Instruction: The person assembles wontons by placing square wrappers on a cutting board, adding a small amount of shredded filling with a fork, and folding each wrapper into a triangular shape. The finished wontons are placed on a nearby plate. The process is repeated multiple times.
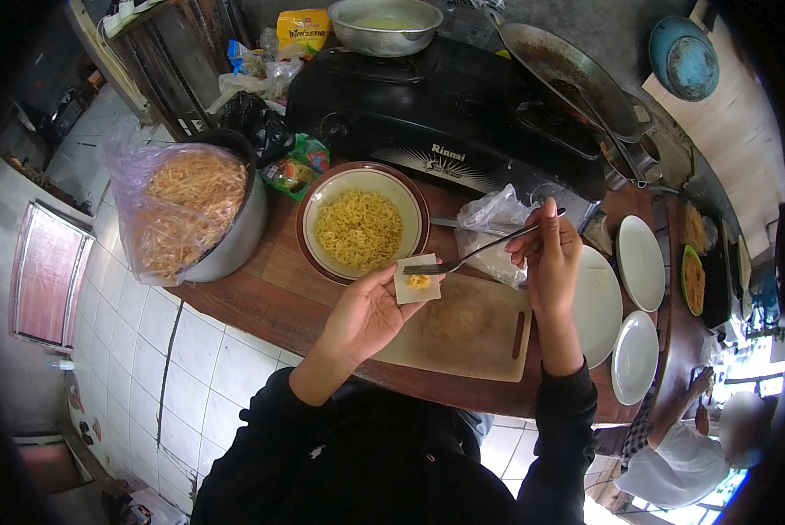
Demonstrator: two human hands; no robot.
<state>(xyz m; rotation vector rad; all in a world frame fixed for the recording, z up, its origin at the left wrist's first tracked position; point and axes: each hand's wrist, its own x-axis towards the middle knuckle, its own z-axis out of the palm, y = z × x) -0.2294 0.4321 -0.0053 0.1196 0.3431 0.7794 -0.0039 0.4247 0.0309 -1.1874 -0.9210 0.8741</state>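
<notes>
My left hand (363, 318) holds a small square dough wrapper (404, 291) on its fingers, with a bit of yellow filling (419, 282) in the middle. My right hand (553, 258) grips a fork (490, 248) by the end of its handle. The fork's tines lie over the wrapper, at the filling's upper edge. Just beyond my left hand stands a brown-rimmed bowl (303, 229) of cooked yellow noodles (358, 229). Below both hands lies a worn cutting board (488, 337).
A pot (239, 229) with a plastic bag of shredded food (191, 197) stands left. Behind are a black gas stove (410, 109), a metal bowl (383, 39) and a wok (567, 66). White plates (641, 262) and a clear plastic bag (495, 229) sit right. Another person (681, 464) is at far right.
</notes>
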